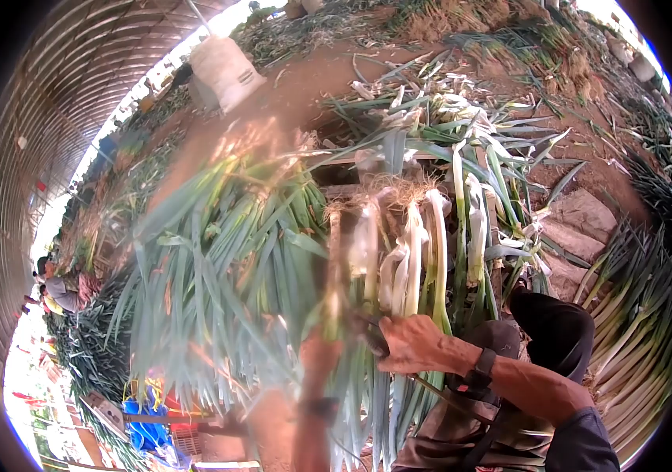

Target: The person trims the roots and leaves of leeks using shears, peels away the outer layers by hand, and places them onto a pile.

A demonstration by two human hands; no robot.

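Several leeks (413, 259) lie side by side in front of me, their white shafts and roots pointing away and their green leaves hanging toward me. My right hand (413, 344), with a dark band on its wrist, is closed round a dark tool (372, 338) beside the lower shafts. My left hand (320, 355) is smeared by motion at the near end of a blurred leek stalk (334, 275); its fingers cannot be made out. To its left spreads a large heap of green leek leaves (218, 275).
Trimmed leeks (643, 330) are piled at the right, beside my knee (552, 322). Loose leaves and scraps (450, 110) lie beyond the work spot. A white sack (224, 75) stands at the back left. Another person (64, 293) is at the far left.
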